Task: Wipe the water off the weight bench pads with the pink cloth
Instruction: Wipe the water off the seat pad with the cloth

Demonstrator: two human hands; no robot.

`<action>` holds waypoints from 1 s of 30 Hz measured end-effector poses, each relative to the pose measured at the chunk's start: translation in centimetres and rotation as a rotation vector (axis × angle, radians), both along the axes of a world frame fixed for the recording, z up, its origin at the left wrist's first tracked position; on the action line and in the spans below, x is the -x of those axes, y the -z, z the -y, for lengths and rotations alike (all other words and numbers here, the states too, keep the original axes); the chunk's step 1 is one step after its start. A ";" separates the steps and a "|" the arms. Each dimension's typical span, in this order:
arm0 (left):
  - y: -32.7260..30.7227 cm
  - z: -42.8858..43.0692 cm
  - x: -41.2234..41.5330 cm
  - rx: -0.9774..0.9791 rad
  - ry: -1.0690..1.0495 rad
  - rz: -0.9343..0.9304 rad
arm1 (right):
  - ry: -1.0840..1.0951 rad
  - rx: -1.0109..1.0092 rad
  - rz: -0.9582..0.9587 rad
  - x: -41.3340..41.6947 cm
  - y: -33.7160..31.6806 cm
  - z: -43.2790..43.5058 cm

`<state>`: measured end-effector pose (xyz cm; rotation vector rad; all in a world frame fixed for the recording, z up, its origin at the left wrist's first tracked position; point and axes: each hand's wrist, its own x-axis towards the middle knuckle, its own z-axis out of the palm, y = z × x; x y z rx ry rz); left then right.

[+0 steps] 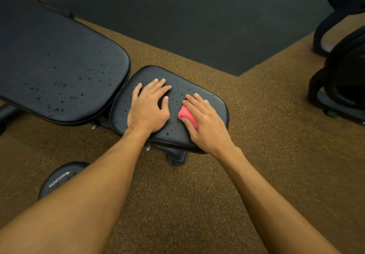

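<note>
Right hand [205,127] pressed palm-down on the bunched pink cloth [187,116], fingers curled over it, on the seat pad [215,105]. Droplets lie on the seat pad between the cloth and the left hand [148,109], which rests flat, fingers spread. Back pad [59,66], beyond the left hand, beaded and unwiped. Judgement: sweep leftward next.

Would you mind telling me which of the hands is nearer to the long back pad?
Left. The left hand lies flat on the seat pad, next to the back pad. The right hand, pressing the pink cloth, is farther away.
</note>
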<state>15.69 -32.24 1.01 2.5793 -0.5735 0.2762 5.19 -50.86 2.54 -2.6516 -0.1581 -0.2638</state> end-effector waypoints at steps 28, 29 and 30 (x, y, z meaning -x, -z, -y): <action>0.1 -0.3 -0.4 0.113 0.017 -0.019 | -0.096 -0.012 0.017 2.7 0.4 1.6; 0.1 -0.4 -0.5 0.124 0.030 -0.029 | -0.050 -0.016 0.005 2.2 0.3 0.9; 0.2 -0.3 -0.6 0.134 0.037 -0.041 | -0.018 -0.024 -0.006 1.6 0.3 0.3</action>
